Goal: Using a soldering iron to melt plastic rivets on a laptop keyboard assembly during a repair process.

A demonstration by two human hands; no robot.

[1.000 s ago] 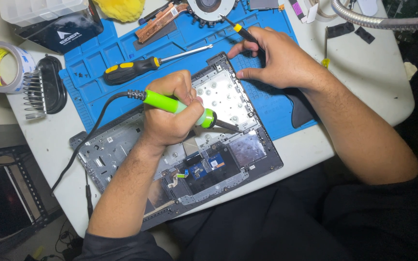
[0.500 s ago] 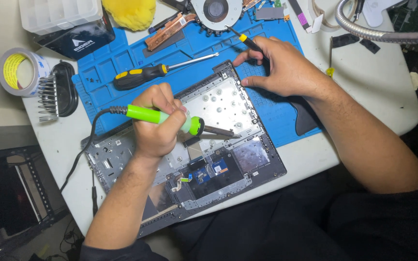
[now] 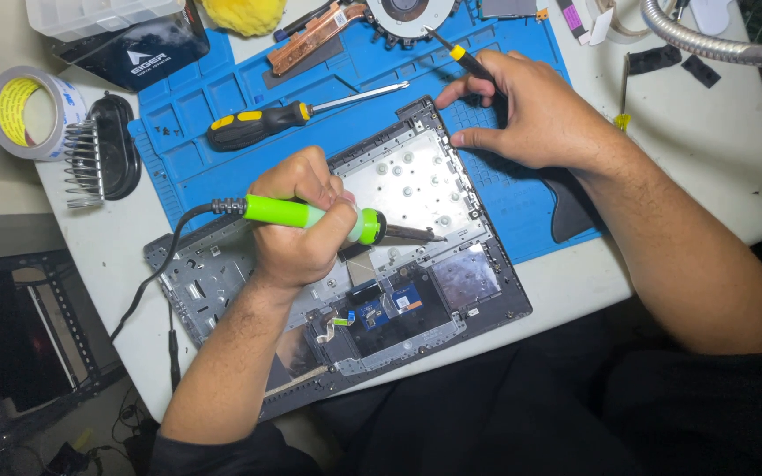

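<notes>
Soldering iron (image 3: 310, 215) with a bright green handle and a black cord is held in the left hand (image 3: 297, 225), seen from above. The left grip is a closed fist wrapped around the green handle, and the dark metal tip points right, resting on or just above the silver metal plate of an opened laptop base (image 3: 346, 264). The laptop base lies tilted across a white desk (image 3: 716, 167), its upper corner overlapping a blue work mat (image 3: 222, 97), with small blue circuit parts showing near its lower middle.

The right hand (image 3: 531, 110) rests at the upper right corner of the laptop base, fingers curled and pressing down on the mat beside the frame. A slim black tool with a yellow band (image 3: 465, 60) pokes out from between its fingers; the grip is loosely closed around it.

On the mat above the left hand lies a screwdriver with a black and yellow handle (image 3: 262, 123), well apart from both hands. A roll of tape (image 3: 24, 110) sits at the far left edge of the desk, beside a black holder of metal bits (image 3: 103, 159). A cooling fan (image 3: 407, 13) lies at the top of the mat.
</notes>
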